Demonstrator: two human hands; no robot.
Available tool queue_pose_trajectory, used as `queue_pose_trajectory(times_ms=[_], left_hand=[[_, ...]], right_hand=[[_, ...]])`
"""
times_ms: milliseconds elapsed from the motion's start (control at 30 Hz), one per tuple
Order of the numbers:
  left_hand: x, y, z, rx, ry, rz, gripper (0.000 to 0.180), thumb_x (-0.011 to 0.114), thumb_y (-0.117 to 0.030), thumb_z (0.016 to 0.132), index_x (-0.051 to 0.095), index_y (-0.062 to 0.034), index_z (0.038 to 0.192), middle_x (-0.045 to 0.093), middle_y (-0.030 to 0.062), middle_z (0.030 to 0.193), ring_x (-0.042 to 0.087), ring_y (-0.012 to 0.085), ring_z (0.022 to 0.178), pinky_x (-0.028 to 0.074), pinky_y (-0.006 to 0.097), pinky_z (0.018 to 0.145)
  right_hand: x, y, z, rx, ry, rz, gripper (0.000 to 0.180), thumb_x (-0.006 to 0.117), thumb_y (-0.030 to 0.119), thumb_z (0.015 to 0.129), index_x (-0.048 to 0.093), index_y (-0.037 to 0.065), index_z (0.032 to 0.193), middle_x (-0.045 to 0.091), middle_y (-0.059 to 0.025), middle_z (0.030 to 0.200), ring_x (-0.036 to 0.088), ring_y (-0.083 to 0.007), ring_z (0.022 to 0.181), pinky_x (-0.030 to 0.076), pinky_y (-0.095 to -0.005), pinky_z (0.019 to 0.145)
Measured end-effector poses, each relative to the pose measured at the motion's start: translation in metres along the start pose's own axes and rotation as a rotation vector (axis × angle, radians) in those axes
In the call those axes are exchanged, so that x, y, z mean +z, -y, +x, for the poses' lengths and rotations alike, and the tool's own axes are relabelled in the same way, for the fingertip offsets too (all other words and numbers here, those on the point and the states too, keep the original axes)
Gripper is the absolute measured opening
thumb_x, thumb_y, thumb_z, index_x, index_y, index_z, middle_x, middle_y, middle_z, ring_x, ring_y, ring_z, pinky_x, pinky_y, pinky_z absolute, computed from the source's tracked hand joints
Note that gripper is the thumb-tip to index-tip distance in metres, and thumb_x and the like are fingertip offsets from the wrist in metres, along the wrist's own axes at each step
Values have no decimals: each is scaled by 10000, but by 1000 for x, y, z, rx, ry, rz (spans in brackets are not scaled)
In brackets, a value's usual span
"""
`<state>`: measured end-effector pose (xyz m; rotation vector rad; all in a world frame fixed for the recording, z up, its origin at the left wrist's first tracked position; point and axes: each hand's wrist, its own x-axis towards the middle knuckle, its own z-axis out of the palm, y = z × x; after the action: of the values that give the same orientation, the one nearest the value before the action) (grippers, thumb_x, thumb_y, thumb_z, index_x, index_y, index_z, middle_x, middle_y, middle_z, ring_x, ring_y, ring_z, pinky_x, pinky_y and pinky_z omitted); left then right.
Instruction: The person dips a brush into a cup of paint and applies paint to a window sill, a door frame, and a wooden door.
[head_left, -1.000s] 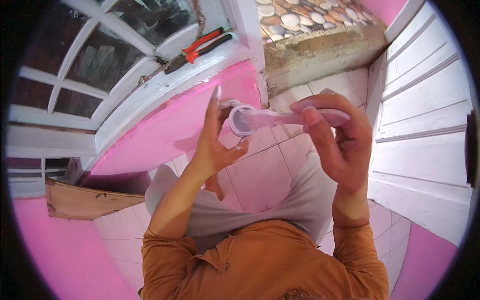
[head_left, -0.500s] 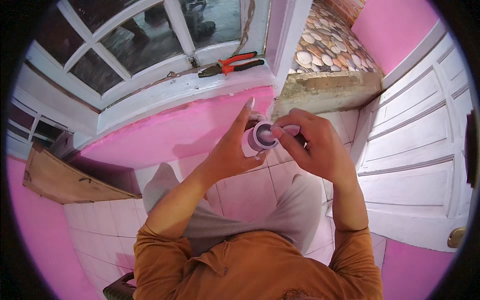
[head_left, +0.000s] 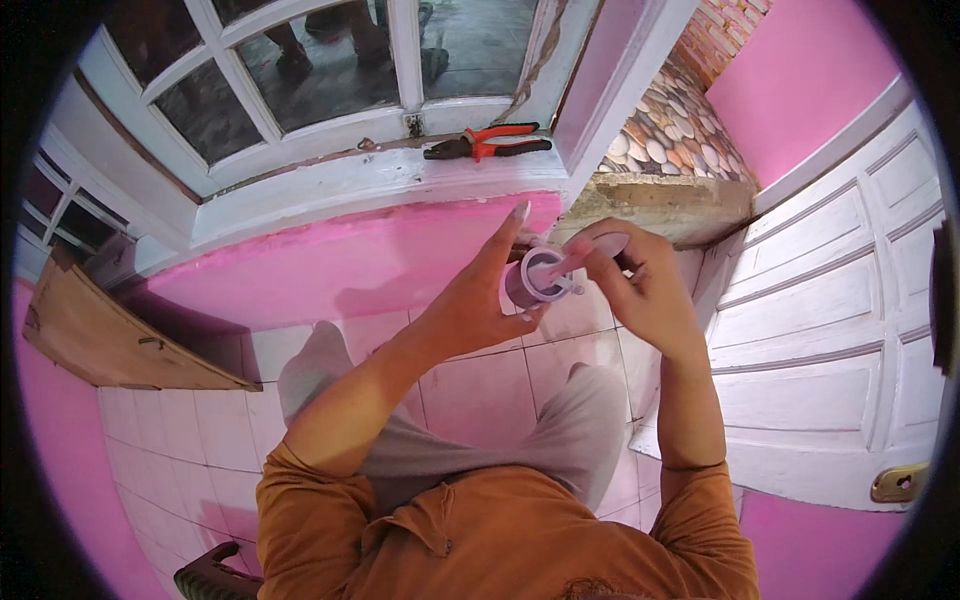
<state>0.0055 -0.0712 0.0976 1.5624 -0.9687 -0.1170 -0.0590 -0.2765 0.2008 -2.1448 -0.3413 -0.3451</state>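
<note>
1. Small pale lilac plastic cylinder [head_left: 533, 280], open at its top end, sits at chest height in front of the person, above a white tiled floor [head_left: 480, 390] and below a white window sill [head_left: 370, 185].
2. Left hand [head_left: 478, 300] wraps the cylinder from the side: thumb and curled fingers are closed around its wall, while the forefinger [head_left: 508, 232] points straight up, free of it.
3. Right hand [head_left: 640, 290] pinches a flat pink plastic strip [head_left: 590, 250], fingers closed on its far end; its near end now dips into the cylinder's mouth.
4. One second earlier the strip lay across the top, held out level. Half a second earlier the two hands had drawn together. Now the strip is tilted downward into the opening, so the piece seems to be going in.
5. Red-handled pliers [head_left: 487, 143] lie on the sill, well apart from both hands.
6. White panelled door [head_left: 840, 330] stands to the right, a pink wall [head_left: 330, 270] ahead.
</note>
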Motion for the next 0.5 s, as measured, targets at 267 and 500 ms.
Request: queue_pose_trajectory(times_ms=[267, 500], left_hand=[[-13, -5, 6, 34, -16, 28, 1155, 814, -77, 781, 41, -43, 1639, 514, 179, 1379, 559, 303, 1270, 430, 414, 1122], [-10, 1, 4, 3, -26, -24, 1143, 792, 18, 760, 69, -48, 1643, 532, 143, 1340, 555, 249, 1280, 415, 397, 1144]], right_hand=[[7, -3, 3, 290, -76, 178, 170, 675, 164, 996, 715, 2, 1027, 632, 7, 721, 462, -25, 601, 344, -232, 522], [9, -3, -3, 380, -206, 234, 243, 623, 222, 1026, 723, 2, 998, 577, 15, 672, 438, -37, 559, 317, -204, 516]])
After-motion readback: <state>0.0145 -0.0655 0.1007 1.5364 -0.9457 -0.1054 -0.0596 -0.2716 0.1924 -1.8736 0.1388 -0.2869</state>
